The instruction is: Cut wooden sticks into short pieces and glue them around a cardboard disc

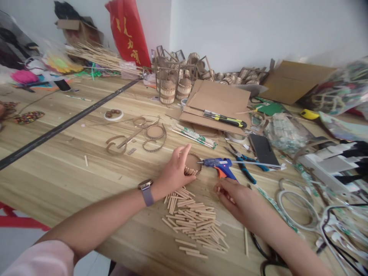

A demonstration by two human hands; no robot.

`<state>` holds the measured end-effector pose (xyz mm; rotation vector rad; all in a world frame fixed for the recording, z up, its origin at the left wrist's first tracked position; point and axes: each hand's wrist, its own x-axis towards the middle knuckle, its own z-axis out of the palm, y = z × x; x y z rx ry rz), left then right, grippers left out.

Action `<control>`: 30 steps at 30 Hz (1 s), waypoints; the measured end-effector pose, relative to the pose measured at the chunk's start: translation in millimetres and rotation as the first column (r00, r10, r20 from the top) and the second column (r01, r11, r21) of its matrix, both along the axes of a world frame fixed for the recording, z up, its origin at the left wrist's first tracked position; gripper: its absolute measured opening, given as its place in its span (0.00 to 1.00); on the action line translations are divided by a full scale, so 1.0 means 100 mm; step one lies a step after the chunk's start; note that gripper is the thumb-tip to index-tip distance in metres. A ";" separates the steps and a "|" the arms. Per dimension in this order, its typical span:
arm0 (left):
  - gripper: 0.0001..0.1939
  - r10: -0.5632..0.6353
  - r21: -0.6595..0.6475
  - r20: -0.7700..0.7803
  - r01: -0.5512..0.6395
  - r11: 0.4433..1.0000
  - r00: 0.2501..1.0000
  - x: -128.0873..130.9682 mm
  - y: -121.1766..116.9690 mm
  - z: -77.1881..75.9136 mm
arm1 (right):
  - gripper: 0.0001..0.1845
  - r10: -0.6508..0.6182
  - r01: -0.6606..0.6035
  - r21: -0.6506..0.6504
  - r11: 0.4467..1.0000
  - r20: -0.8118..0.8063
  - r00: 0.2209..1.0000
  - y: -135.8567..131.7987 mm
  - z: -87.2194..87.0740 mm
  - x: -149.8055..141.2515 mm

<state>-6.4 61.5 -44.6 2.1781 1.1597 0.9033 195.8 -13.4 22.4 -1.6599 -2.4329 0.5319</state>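
My left hand (pixel 174 172) is closed around the edge of a small round brown base (pixel 193 163), thumb on the near side and fingers at the left. Short wooden sticks (pixel 191 171) stand along the base's near rim. A blue glue gun (pixel 222 165) with an orange trigger lies just right, its nozzle at the base's edge and a clear glue stick behind it. My right hand (pixel 234 197) is curled below the gun; pale stick ends show between its fingers. A loose pile of short wooden sticks (pixel 195 222) lies between my forearms.
Blue-handled pliers (pixel 244 165) and a dark phone (pixel 263 149) lie right of the gun. Behind are cardboard sheets (pixel 215 103) with a utility knife (pixel 227 119), and small stick-walled lanterns (pixel 167 91). Tape rolls (pixel 297 209) and cables sit at right; a black strip (pixel 71 120) crosses the left.
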 end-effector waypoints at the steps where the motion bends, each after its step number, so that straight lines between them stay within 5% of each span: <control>1: 0.57 0.001 -0.002 0.001 -0.001 1.000 1.000 0.00 0.00 0.00 | 0.13 -0.004 0.004 0.003 1.000 -0.051 0.999 0.04 0.02 0.01; 9: 0.55 -0.016 -0.007 0.038 0.016 1.000 0.999 0.00 0.00 -0.01 | 0.09 -0.116 0.111 -0.034 0.993 -0.262 0.958 0.34 -0.04 -0.09; 30: 0.51 -0.042 0.016 0.058 0.041 0.999 0.997 0.00 0.01 -0.02 | 0.11 -0.050 0.065 0.065 0.996 -0.208 0.977 0.41 -0.26 -0.26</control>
